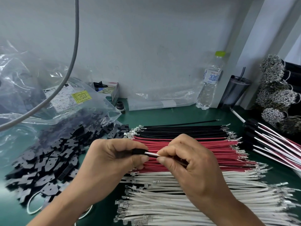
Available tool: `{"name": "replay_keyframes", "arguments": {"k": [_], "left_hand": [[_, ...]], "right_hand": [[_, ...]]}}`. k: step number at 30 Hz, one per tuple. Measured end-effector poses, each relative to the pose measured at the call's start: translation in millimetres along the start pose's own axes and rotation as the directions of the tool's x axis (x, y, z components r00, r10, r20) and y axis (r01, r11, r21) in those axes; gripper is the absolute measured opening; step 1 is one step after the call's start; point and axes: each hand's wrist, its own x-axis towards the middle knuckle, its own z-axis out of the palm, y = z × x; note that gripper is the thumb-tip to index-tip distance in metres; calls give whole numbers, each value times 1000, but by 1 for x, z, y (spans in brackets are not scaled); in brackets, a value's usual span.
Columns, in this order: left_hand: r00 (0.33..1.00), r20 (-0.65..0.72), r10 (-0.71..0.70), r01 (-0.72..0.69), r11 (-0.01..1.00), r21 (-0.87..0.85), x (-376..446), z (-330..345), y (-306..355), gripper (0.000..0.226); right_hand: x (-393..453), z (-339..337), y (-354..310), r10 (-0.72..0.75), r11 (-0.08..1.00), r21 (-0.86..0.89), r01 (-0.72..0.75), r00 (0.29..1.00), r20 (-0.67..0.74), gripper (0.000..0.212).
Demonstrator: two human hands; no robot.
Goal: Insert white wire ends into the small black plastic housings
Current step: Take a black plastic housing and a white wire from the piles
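White wire (153, 154) is pinched by the thumb and forefinger of the right hand (193, 162), its end meeting a small black housing (138, 151) gripped in the curled fingers of the left hand (112, 158). Both are held above rows of black wires (179, 130), red wires (219, 154) and white wires (162, 203) laid on the green mat (276, 180). Loose black housings (53, 160) are heaped to the left.

A green bench mat (187, 115) carries black housings (48, 163) at lower left, black, red and white wires (179, 193) at centre, and perhaps a water bottle (209, 82) upper right.
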Motion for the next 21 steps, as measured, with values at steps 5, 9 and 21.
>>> {"name": "replay_keyframes", "arguments": {"k": [5, 9, 21], "left_hand": [[999, 34, 3, -4, 1000, 6, 0, 0, -1, 21], [998, 58, 29, -30, 1000, 8, -2, -3, 0, 18], [999, 11, 37, -35, 988, -151, 1, -5, -2, 26]], "right_hand": [[1, 7, -5, -50, 998, -30, 49, 998, -42, 11], [1, 9, -8, -112, 989, -100, 105, 991, -73, 11], [9, -3, -8, -151, 978, -158, 134, 983, -101, 16]]}}
